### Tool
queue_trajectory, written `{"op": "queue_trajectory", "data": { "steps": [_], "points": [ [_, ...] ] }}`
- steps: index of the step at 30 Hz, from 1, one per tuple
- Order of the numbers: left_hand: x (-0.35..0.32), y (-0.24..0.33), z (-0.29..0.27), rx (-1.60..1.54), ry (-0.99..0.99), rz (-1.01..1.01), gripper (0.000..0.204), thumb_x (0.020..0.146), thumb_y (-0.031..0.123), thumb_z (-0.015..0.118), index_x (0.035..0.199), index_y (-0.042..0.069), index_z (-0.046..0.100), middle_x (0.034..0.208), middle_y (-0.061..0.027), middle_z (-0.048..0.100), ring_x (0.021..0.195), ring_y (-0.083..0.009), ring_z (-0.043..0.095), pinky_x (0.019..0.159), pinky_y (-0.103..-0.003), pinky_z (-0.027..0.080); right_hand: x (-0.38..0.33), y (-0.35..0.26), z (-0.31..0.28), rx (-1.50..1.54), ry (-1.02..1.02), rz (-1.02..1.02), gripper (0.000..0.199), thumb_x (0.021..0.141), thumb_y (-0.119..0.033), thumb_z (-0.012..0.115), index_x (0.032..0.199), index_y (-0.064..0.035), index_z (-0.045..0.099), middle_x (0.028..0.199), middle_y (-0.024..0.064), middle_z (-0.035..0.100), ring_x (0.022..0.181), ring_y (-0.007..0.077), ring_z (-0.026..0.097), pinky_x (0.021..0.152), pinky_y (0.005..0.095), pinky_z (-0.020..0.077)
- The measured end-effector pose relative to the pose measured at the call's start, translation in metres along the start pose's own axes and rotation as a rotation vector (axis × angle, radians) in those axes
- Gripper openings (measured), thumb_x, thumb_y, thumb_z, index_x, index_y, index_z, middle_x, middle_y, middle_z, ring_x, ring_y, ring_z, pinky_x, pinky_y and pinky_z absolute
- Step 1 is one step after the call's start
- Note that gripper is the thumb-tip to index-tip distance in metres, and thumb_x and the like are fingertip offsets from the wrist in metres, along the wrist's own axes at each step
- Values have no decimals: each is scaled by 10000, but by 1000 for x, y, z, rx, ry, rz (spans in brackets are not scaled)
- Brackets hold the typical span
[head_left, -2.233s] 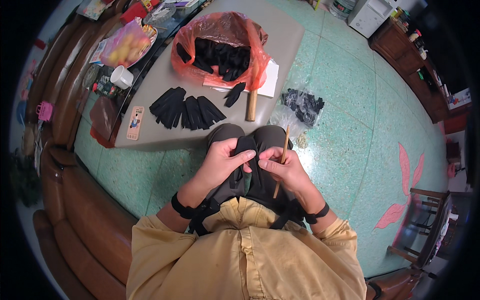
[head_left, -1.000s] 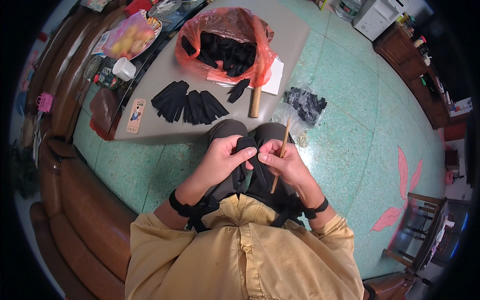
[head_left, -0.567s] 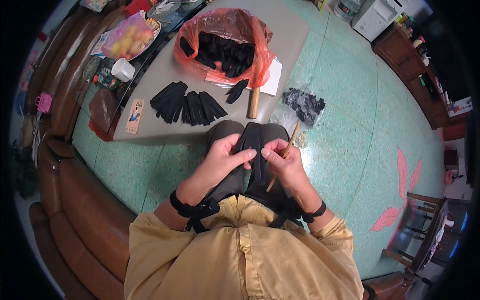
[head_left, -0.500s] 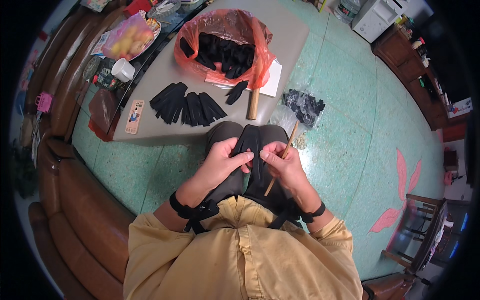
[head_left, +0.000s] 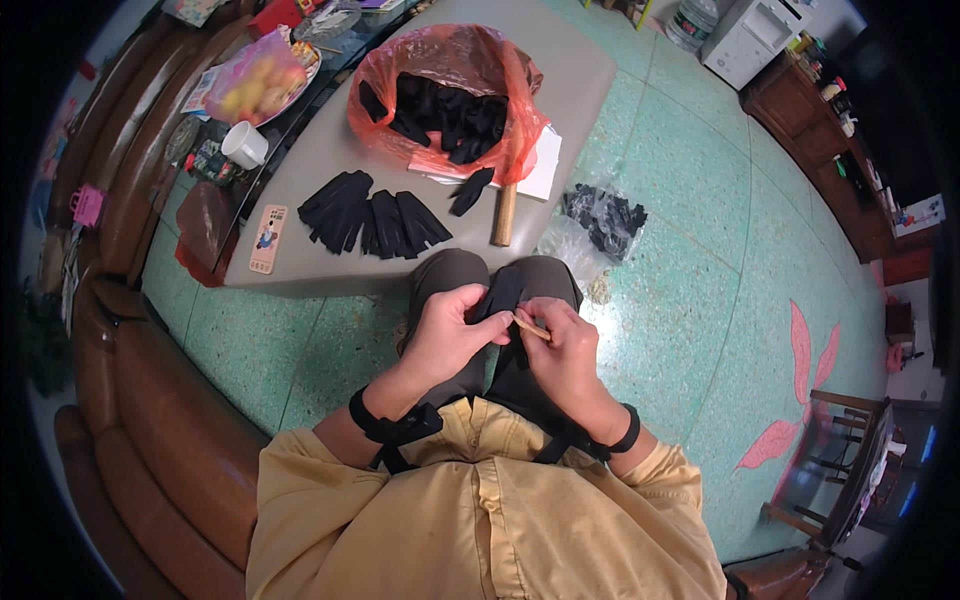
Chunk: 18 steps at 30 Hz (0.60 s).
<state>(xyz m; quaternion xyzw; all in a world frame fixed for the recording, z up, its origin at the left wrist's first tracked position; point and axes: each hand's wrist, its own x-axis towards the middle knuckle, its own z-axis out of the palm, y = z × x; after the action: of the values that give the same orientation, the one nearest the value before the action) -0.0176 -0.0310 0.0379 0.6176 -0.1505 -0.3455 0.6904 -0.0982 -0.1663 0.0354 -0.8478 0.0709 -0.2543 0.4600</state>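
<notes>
Over my lap, my left hand (head_left: pixel 452 328) is closed on a black fabric strip (head_left: pixel 503 288). My right hand (head_left: pixel 562 345) pinches a thin wooden stick (head_left: pixel 533 328), its tip against the strip beside my left thumb. Part of the strip is hidden behind my fingers. On the grey bench in front of my knees, similar black strips (head_left: pixel 338 208) lie fanned out in two groups, and a single black piece (head_left: pixel 471 190) rests farther right. Behind them a red plastic bag (head_left: pixel 440 150) gapes, holding many black pieces.
A wooden handle (head_left: pixel 504 218) sticks out by the red bag on the grey bench (head_left: pixel 300 155). A phone (head_left: pixel 266 240) lies at the bench's left edge. A clear bag with black scraps (head_left: pixel 605 222) sits on the green floor. A white mug (head_left: pixel 245 146) stands at left, near the brown sofa (head_left: pixel 165 420).
My right hand has turned and moved inward, swinging the stick from nearly upright to pointing at the strip. The black strip has tilted and sits lower between my hands.
</notes>
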Motion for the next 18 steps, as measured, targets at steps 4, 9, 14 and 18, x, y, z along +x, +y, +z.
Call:
{"op": "queue_trajectory", "data": {
  "steps": [4, 9, 14, 18],
  "points": [
    [-1, -2, 2, 89, 27, 89, 94, 824, 20, 624, 818, -55, 567, 748, -15, 601, 701, -52, 588, 578, -205, 479, 2, -4, -4, -28, -66, 87, 124, 742, 1, 645, 846, 10, 579, 784, 131, 609, 595, 222, 592, 529, 282, 458],
    [2, -10, 4, 119, 76, 118, 79, 811, 10, 621, 814, -50, 569, 725, -8, 598, 684, -49, 577, 568, -210, 474, 10, 6, 0, 40, -124, 108, 151, 717, -13, 630, 826, 0, 526, 769, 155, 565, 636, 347, 576, 560, 371, 469],
    [8, -14, 0, 310, 230, 157, 49, 818, 18, 608, 835, -19, 580, 748, 6, 589, 679, -51, 545, 618, -238, 467, 10, 8, -4, 136, -224, 19, 150, 739, -23, 622, 849, -13, 519, 937, 139, 565, 651, 317, 574, 562, 342, 460],
    [7, -7, -5, -338, 127, 19, 136, 824, -22, 588, 951, 27, 577, 893, 12, 592, 826, -66, 535, 745, -214, 436, 12, 13, -17, 289, -193, 284, 313, 812, -119, 670, 1082, -1, 564, 870, 117, 661, 758, 145, 640, 633, 261, 486]
  ]
}}
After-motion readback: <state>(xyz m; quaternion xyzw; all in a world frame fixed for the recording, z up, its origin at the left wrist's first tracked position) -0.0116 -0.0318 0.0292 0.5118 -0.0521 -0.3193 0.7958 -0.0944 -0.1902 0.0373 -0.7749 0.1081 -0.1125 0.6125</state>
